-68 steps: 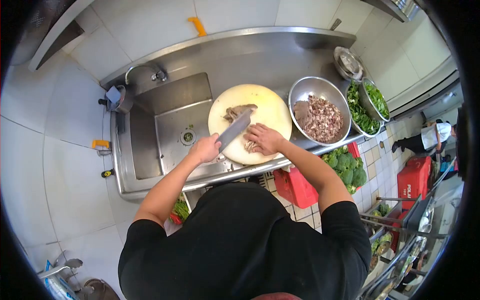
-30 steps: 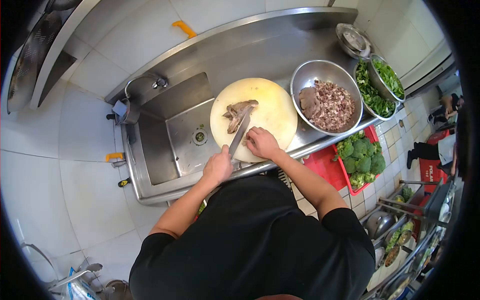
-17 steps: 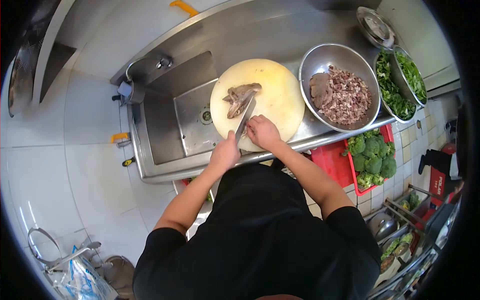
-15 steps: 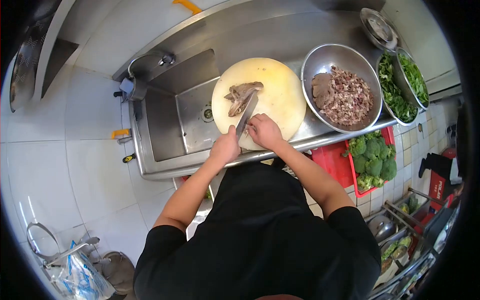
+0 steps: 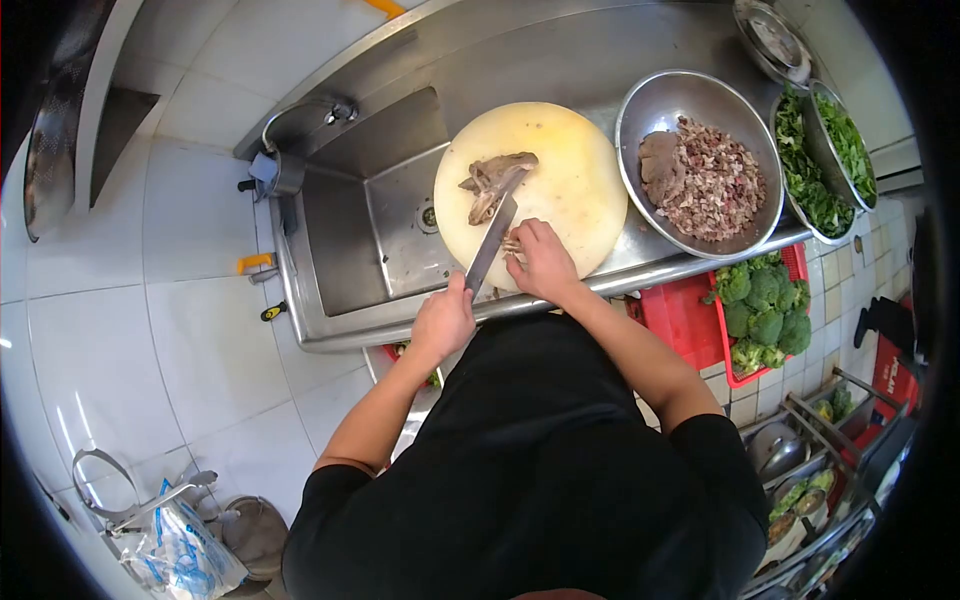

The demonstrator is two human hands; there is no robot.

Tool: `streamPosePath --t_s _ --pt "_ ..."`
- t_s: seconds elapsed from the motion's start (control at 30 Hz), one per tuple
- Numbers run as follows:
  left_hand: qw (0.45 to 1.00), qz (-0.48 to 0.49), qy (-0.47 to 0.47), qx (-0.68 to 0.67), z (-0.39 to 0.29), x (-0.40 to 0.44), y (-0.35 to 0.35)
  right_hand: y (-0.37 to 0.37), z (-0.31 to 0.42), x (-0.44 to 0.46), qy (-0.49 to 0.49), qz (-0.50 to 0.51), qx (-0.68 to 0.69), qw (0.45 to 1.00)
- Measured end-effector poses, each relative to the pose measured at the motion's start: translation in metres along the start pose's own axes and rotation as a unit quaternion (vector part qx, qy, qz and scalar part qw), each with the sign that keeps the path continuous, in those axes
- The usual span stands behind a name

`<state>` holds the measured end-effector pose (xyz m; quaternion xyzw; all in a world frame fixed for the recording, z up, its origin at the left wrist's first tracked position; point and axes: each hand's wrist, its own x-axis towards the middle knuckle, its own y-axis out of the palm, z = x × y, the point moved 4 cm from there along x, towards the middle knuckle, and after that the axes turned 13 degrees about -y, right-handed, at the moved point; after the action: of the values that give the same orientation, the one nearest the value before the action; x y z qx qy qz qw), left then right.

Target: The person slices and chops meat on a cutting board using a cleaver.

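Observation:
My left hand [image 5: 443, 320] is closed round the handle of a knife [image 5: 492, 247], whose broad blade slants up and away over the round cutting board [image 5: 585, 190]. The blade tip lies by a larger chunk of brownish cooked meat [image 5: 492, 182] on the board's left half. Right of the blade, near the board's front edge, the curled fingers of my right hand [image 5: 545, 262] hold small cut pieces of meat [image 5: 511, 244]. These pieces are partly covered by my fingertips.
A steel bowl [image 5: 628, 150] of chopped meat stands right of the board, with containers of leafy greens [image 5: 803, 160] beyond. The sink basin [image 5: 340, 235] lies left. Below the counter edge, a red basket [image 5: 728, 350] holds broccoli [image 5: 765, 300].
My left hand has drawn the knife back toward my body. A gap shows between blade and right fingers, with the small meat pieces visible there. The whole view has shifted slightly.

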<state>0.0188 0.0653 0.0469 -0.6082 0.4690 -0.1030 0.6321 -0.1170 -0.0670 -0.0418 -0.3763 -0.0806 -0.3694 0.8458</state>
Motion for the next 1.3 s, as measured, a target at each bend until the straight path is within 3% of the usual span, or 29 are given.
streamPosePath --t_s 0.33,0.43,0.63,0.73,0.93,1.3 --pt "0.996 0.077 -0.032 0.023 0.003 -0.007 0.025 0.011 -0.014 0.001 -0.043 -0.015 -0.03 0.999" --pt "0.999 0.032 -0.003 0.004 -0.014 0.027 0.036 0.015 -0.017 0.0 -0.028 0.002 -0.037 0.999" --pt "0.998 0.054 0.027 -0.004 -0.016 0.05 0.015 -0.007 -0.012 0.001 -0.028 -0.01 0.063 0.998" --pt "0.998 0.042 0.037 -0.009 -0.005 0.038 -0.002 -0.011 -0.005 0.003 -0.04 -0.021 0.031 0.999" --pt "1.0 0.018 -0.002 0.003 0.008 0.028 -0.009 0.016 0.013 0.008 0.091 0.003 -0.114 0.989" --pt "0.999 -0.002 0.009 -0.037 0.019 0.032 -0.017 0.023 0.014 -0.001 0.106 0.012 -0.151 0.983"
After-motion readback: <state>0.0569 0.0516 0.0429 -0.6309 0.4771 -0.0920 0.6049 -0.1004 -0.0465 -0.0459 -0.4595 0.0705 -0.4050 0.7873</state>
